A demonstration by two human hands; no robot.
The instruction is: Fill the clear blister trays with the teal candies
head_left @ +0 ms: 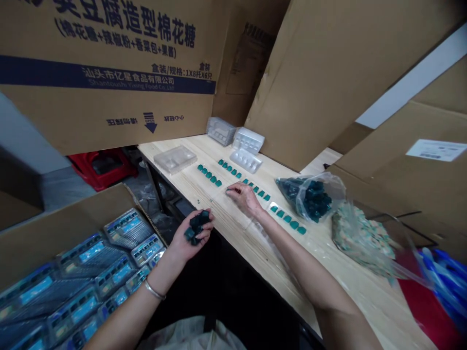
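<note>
My left hand (195,231), palm up near the table's front edge, is closed around several dark green candy-like cubes (197,224). Over the table, my right hand (243,197) pinches a small dark green cube (227,189) at its fingertips, mostly covered by the fingers. Green cubes lie in short rows around it: one row (209,175) to the left, another (229,168) behind, and a third (288,219) on the right, in what looks like a clear tray. Part of the row (256,190) just beyond the right hand is hidden by it.
Clear plastic trays (247,146) stand at the back, with another (175,159) at the left. An open bag of dark cubes (310,197) and a bag of pale green packets (361,238) lie right. A carton of packaged goods (83,287) sits lower left; a red stool (98,167) stands behind.
</note>
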